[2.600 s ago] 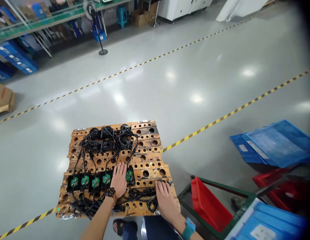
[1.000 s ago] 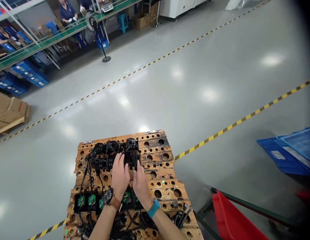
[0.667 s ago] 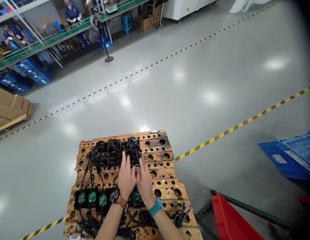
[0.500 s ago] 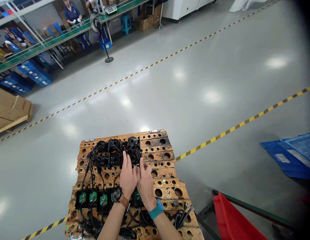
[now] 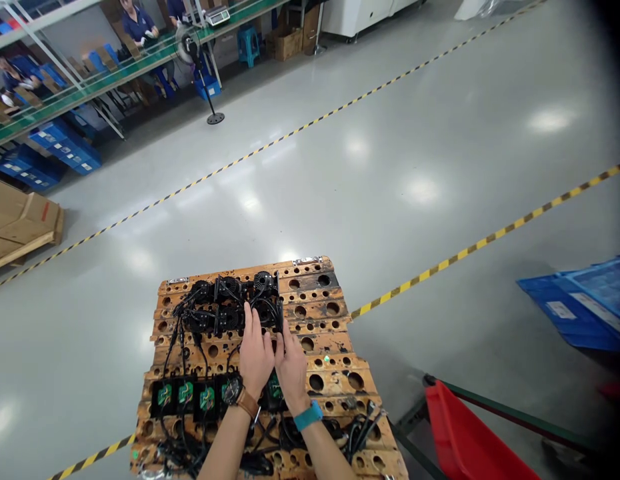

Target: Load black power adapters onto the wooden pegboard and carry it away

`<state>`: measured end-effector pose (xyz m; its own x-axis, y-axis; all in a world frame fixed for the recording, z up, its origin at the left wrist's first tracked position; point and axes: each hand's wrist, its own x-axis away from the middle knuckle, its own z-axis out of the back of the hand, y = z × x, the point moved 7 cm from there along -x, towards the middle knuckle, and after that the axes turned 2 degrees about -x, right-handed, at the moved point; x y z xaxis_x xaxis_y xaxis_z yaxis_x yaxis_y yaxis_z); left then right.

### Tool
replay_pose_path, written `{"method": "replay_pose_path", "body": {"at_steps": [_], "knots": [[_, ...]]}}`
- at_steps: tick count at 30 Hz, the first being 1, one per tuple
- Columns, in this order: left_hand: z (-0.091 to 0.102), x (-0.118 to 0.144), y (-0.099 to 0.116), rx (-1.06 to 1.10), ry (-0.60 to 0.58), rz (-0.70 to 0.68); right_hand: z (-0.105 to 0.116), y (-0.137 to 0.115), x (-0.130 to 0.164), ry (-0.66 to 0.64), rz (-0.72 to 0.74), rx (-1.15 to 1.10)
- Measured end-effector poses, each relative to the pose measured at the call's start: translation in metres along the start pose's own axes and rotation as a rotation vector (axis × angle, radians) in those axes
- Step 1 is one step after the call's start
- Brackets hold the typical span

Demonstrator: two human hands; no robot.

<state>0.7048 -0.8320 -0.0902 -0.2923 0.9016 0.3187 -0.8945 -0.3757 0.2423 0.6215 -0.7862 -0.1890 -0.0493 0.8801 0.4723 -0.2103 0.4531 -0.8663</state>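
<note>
Both my hands reach over a worn wooden board [image 5: 340, 347] full of round holes. At its back, several black finned modules with cables sit in two rows. My left hand [image 5: 256, 357] has its fingers stretched along the left side of the front-right black finned module [image 5: 265, 312], thumb near its front. My right hand [image 5: 291, 373] presses against the right side, at the dark upright plate. Between them they hold this module; the fingertips are partly hidden. Below my wrists, black housings with green circuit boards [image 5: 207, 398] stand in a row, wired to the modules.
Black cables [image 5: 363, 437] lie bunched along the board's near edge. A red bin [image 5: 470, 433] is at the lower right, blue packs [image 5: 570, 310] beyond it. Across the taped floor, co-workers sit behind a green bench [image 5: 105, 79] with a standing fan [image 5: 203, 73].
My right fingers have drawn slightly back toward me along the module's right side. My left hand stays almost in place. The view has shifted a little.
</note>
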Motion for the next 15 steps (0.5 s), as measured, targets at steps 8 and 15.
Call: {"method": "replay_pose_path", "body": {"at_steps": [8,15], "knots": [[0.001,0.004,0.001,0.004,-0.035,0.03,-0.006,-0.001,-0.01,-0.068,0.032,0.298],[0.011,0.052,-0.017,0.02,0.035,0.015,0.008,-0.005,-0.013,-0.055,0.022,0.266]]}}
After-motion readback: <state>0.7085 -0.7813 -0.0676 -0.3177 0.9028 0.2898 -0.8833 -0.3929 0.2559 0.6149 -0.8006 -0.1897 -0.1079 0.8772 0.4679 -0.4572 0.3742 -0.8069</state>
